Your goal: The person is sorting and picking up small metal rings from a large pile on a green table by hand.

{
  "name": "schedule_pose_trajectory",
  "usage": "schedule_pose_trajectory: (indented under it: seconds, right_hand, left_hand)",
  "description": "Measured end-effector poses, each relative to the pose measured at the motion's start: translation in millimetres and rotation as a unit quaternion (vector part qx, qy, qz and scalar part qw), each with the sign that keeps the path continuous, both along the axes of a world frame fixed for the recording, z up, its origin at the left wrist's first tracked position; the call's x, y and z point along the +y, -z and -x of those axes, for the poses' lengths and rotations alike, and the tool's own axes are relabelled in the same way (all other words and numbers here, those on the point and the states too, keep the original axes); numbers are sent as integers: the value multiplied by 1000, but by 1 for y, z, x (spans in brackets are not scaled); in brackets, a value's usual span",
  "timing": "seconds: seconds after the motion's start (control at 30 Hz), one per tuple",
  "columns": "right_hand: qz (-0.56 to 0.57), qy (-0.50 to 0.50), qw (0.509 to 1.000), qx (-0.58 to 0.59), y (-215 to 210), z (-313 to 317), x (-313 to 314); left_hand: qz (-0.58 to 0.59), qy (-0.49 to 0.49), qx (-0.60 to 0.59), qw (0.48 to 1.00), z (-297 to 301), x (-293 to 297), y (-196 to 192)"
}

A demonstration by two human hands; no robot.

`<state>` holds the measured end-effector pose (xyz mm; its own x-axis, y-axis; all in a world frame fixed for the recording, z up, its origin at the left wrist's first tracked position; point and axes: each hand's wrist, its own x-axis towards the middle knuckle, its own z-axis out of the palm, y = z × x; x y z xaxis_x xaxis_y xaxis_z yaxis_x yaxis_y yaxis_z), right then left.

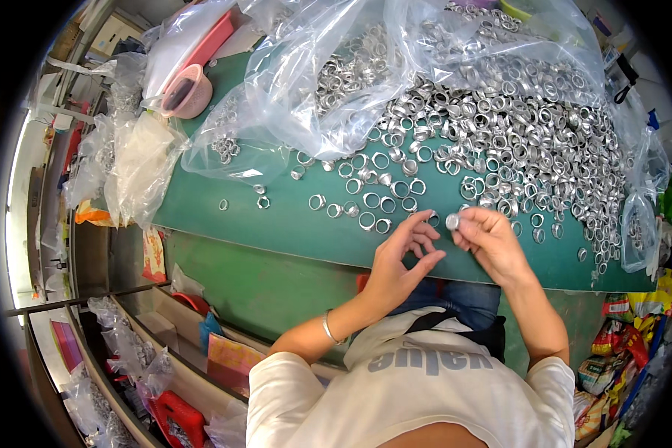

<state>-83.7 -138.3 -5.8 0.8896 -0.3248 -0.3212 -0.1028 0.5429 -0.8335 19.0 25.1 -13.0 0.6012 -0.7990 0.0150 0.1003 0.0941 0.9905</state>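
My right hand point(494, 240) pinches a silver metal ring point(452, 222) between thumb and fingertips, its broad round face showing. Beside it, my left hand point(405, 260) is held with its fingers curved and the thumb spread away from them; nothing is gripped between them. Another ring point(434, 219) is right by the left index fingertip, and I cannot tell whether the two touch. Both hands are over the near edge of the green table point(276, 231). Just beyond them, several loose rings point(387, 204) are scattered, some standing and some lying flat.
A big heap of rings point(500, 127) covers the table's right and far side, partly under clear plastic bags point(299, 89). At the far left stands a pink basket point(187, 91). Drawers with bagged parts point(112, 328) are at lower left, and colourful packets point(612, 336) at right.
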Motion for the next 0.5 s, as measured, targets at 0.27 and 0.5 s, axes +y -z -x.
schedule_pose_trajectory:
  seconds: [0.27,0.5]
  right_hand:
    - [98,-74,991,53,-1,18,11]
    - [696,82,711,61,-10,9,0]
  left_hand:
    - [-9,16,-138,990,6,-7,3]
    - [-113,-59,-277,952,9,10,-1]
